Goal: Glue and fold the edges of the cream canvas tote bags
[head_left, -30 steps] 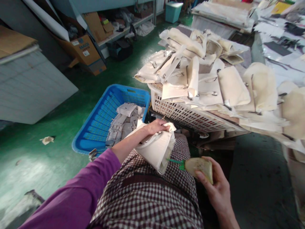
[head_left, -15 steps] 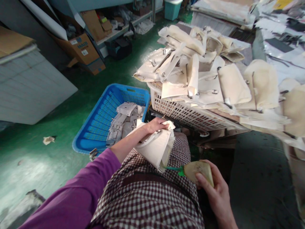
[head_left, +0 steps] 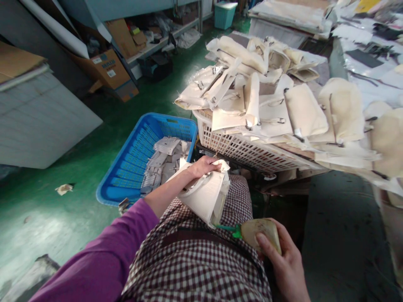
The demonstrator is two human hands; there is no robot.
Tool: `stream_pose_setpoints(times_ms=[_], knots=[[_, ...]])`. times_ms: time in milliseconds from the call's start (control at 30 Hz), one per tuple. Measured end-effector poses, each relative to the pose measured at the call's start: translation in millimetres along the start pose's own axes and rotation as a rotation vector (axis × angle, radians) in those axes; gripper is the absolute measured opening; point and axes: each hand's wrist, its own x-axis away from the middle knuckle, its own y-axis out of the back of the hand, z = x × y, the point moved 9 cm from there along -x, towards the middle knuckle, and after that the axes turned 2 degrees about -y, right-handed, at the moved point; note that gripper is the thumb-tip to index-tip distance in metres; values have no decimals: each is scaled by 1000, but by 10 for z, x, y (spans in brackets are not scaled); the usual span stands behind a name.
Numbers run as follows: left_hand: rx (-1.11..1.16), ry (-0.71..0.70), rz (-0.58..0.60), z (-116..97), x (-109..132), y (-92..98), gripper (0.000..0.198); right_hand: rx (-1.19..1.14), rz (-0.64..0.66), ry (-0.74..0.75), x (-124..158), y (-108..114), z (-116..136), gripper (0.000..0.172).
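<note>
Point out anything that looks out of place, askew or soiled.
A small pale scrap lies on the green floor left of the blue basket, looking dropped. Pale pieces overhang the rim of the white basket, heaped unevenly. Dark smudges mark the bottle in the right hand, so it looks soiled.

Purple sleeve [head_left: 103, 251], maroon-and-white checked garment [head_left: 195, 268].

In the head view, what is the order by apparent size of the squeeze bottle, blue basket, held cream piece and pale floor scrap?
Blue basket
Cream piece, in left hand
Squeeze bottle, in right hand
Pale floor scrap
</note>
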Motion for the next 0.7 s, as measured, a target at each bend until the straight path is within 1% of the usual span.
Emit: stream_pose_setpoints(times_ms=[67,133,233,300,367,400,433,467,500,567,600,633,700], knots=[[-1,-11,-43,-80,39,76,39,-76,19,-8,17,15,-7,64],[-4,-26,-110,-225,108,213,37,-188,40,-3,31,23,33,55],[-22,-60,-243,-577,293,493,26,-386,57,8,36,42,132,45],[-58,-119,-334,-893,475,655,16,-484,44,37,15,85,194,41],[-153,-232,-396,-1234,690,714,12,-513,7,61,-22,157,210,42],[-202,-286,-400,-1370,794,687,11,-510,-20,66,-43,200,197,43],[-221,-317,-387,-1450,884,633,11,-505,-46,66,-63,240,176,46],[-201,-320,-362,-1472,958,565,12,-505,-66,66,-81,275,153,47],[-144,-297,-325,-1439,1012,485,14,-510,-82,66,-98,303,131,47],[-11,-229,-256,-1296,1089,333,19,-524,-91,74,-132,331,104,42],[39,-196,-242,-1210,1118,283,21,-526,-89,80,-151,334,98,39],[79,-162,-239,-1122,1140,255,22,-523,-90,86,-173,338,94,37],[148,-97,-262,-955,1171,267,23,-496,-107,91,-228,350,83,37]])
